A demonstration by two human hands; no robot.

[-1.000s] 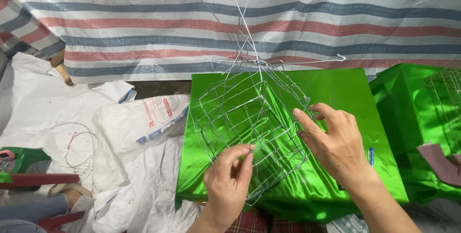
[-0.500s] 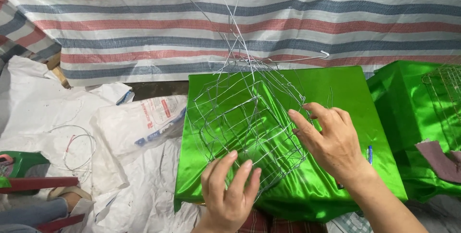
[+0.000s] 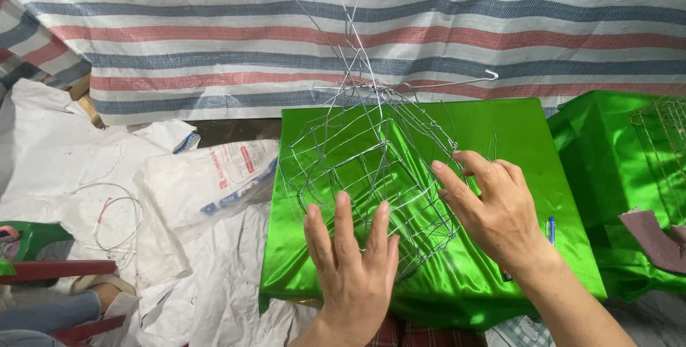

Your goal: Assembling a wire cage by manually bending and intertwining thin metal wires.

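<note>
A silver wire mesh frame with long loose wire ends sticking up rests tilted on a shiny green cloth-covered box. My left hand is flat with fingers spread, laid against the frame's near lower side. My right hand grips the frame's right side, its fingers curled over the wires and its thumb hidden. A blue pen lies on the green cloth just right of my right wrist.
A striped tarp hangs behind. White sacks, a printed white bag and a wire loop lie left. A second green-covered box with another wire frame and a pink cloth scrap stands right.
My left hand let go of the wire it was pinching and opened flat against the frame. My right hand slid slightly lower along the frame's right side.
</note>
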